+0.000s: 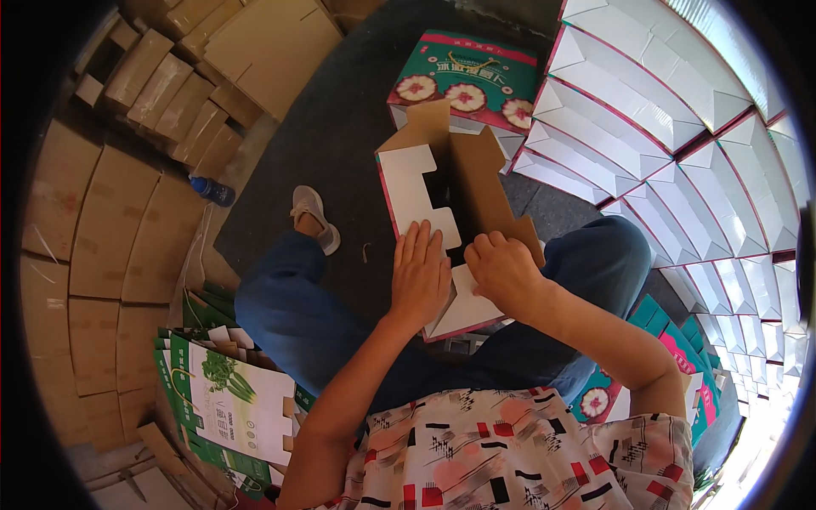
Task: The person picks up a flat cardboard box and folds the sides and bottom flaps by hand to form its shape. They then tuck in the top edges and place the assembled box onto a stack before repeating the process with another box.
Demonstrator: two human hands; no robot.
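In the head view, an open carton (406, 174) lay tilted between the person's knees, its brown inside facing up and its white notched flaps raised along one side. The left hand (421, 265) lay flat on the white side, fingers stretched and together. The right hand (503, 268) was just beside it, apart by a narrow gap, its fingers curled at the near end of the carton; whether they pinched a flap could not be told, since the knuckles hid the tips.

The likeliest trouble seemed to be a crease or tear at the notched edges: the tabs looked thin, and uneven force from the curled fingers could have bent one across its fold. With the left palm only pressing, not gripping, the carton might also have twisted or slid between the knees, and too hard a press could have bowed the white wall inward. The tall brown flaps at the far end stood loose and might have caught or sprung back.

A printed box (463, 81) sat close beyond that far end, so a forward shove could have knocked it into the stack of white boxes (616, 110) beside it.
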